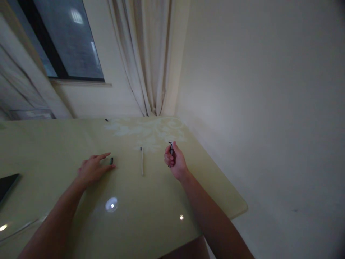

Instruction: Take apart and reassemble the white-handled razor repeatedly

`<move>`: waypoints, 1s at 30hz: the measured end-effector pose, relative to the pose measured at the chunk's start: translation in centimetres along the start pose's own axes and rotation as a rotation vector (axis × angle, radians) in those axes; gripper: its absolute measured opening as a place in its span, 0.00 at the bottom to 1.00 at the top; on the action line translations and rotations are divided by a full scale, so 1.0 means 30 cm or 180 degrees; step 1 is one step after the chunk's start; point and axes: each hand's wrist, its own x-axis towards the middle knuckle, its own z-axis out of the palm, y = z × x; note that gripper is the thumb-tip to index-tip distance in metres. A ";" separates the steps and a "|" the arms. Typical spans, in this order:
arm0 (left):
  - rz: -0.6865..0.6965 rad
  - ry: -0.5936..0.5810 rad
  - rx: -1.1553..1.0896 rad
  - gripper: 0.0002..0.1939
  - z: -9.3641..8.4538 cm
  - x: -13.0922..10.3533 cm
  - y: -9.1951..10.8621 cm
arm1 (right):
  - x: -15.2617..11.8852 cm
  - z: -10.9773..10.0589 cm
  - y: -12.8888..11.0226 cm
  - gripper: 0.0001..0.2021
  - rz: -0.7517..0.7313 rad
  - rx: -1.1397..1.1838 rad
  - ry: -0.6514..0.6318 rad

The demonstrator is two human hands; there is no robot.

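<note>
My left hand (93, 168) rests low over the table at centre left, thumb and index finger spread apart. Between those two fingertips lies a small dark oblong piece (111, 160); I cannot tell whether the thumb touches it. My right hand (175, 162) is closed around a small black-and-silver object (171, 146), whose thin dark end sticks out above the fingers. Its kind is hard to make out, and the palm hides most of it. Between both hands lies a slim white stick with a dark tip (142, 162), much like a toothbrush, pointing away from me.
The glossy pale table (129, 230) ends at a wall (256, 108) on the right. A dark flat device (8, 185) and a white cable (23, 227) lie at left. A tiny dark piece (106, 120) is near the back edge, below the curtain (145, 54) and window.
</note>
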 end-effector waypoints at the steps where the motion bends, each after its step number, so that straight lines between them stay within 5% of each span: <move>1: -0.0030 -0.0060 0.0019 0.34 0.007 -0.001 -0.012 | -0.005 0.005 0.010 0.26 0.0020 -0.0053 -0.0039; 7: -0.0002 0.0069 -0.0180 0.22 0.032 -0.009 0.043 | -0.015 0.014 0.052 0.28 0.0275 -0.0723 -0.0110; 13: 0.1163 0.0611 -0.1987 0.22 0.023 -0.126 0.322 | -0.040 0.041 0.075 0.26 0.0428 -0.1093 -0.0364; 17: 0.1585 0.0566 -0.2574 0.20 0.028 -0.218 0.471 | -0.062 0.061 0.074 0.23 0.0475 -0.0880 -0.0469; 30: 0.1767 0.0424 -0.2909 0.18 0.060 -0.259 0.498 | -0.073 0.069 0.063 0.17 0.0414 -0.0897 -0.0567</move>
